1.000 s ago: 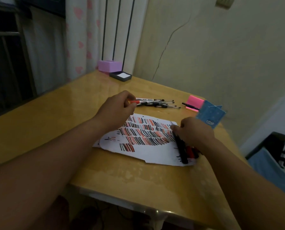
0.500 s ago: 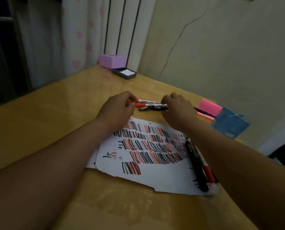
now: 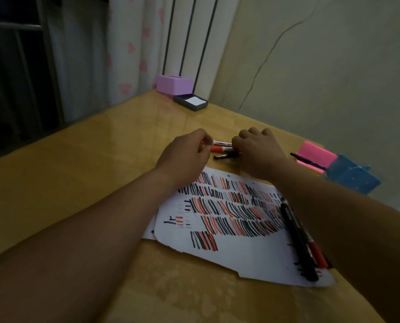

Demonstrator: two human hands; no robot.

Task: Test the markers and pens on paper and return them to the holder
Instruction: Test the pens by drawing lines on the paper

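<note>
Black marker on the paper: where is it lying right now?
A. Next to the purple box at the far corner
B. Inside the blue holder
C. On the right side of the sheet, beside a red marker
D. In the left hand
C: the black marker lies on the right part of the scribbled paper, with a red marker alongside it, partly hidden by the right forearm.

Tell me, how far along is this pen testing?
Much testing looks done: the white paper sheet carries rows of red and black strokes. In hand: left hand and right hand are at the loose pens behind it. Left: black and red markers lie on the sheet, none visibly in the blue holder.
</note>
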